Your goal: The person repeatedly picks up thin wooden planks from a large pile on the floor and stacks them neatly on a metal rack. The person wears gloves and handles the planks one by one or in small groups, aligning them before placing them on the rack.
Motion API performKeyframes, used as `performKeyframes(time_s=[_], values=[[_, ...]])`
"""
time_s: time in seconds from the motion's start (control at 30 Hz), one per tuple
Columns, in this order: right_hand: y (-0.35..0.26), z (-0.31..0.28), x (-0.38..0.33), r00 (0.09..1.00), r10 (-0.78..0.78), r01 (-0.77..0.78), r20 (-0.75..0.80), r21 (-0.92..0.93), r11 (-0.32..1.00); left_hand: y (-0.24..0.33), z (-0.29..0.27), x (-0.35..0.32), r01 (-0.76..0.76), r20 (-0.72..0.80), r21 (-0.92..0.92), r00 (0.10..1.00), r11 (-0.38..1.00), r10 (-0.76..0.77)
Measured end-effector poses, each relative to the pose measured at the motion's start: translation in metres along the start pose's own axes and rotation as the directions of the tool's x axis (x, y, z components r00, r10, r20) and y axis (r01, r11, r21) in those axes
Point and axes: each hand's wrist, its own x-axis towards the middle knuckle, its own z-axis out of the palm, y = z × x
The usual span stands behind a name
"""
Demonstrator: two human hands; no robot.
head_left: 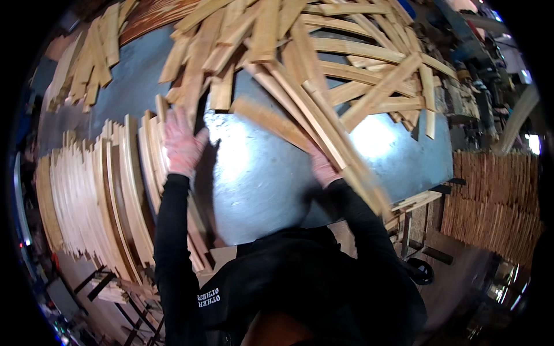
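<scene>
My left hand (183, 144), in a thin translucent glove, is open with its fingers stretched out. It lies against the right end of a row of light wooden boards (118, 184) packed side by side on the left. My right hand (323, 166), gloved too, grips a few long wooden boards (332, 130) that slant across the metal tabletop. They partly cover its fingers, and their lower end is smeared by motion. A shorter board (268, 123), also blurred, lies at a slant just left of them.
A loose heap of boards (363, 49) covers the far side of the metal table (248, 190). More boards (95, 57) lie at the far left. On the right stands a tall stack of brown wood pieces (490, 202), near a wooden stand (412, 213) at the table's edge.
</scene>
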Motion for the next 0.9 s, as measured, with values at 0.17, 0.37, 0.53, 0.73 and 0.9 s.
performKeyframes(time_s=[0.17, 0.37, 0.53, 0.73, 0.9], values=[[0.139, -0.112, 0.007, 0.990, -0.083, 0.083, 0.113, 0.000, 0.997, 0.014, 0.046, 0.079, 0.511, 0.268, 0.109, 0.811, 0.853, -0.520], [0.112, -0.134, 0.072, 0.931, -0.298, 0.360, 0.208, -0.412, 0.837, 0.056, 0.077, 0.054, 0.579, 0.135, 0.240, 0.775, 0.780, -0.617], [0.186, -0.203, 0.222, 0.973, -0.068, -0.086, -0.219, -0.621, 0.779, 0.111, 0.083, 0.005, -0.385, 0.548, 0.204, 0.807, 0.900, 0.221], [0.156, -0.296, 0.308, 0.872, 0.204, -0.058, -0.446, 0.320, 0.946, 0.241, 0.011, -0.025, 0.552, 0.629, -0.502, 0.762, -0.666, 0.157], [-0.014, -0.138, 0.173, 0.925, -0.344, 0.286, 0.159, 0.301, 0.910, 0.232, -0.021, -0.071, 0.516, 0.703, -0.258, 0.680, -0.817, 0.207]])
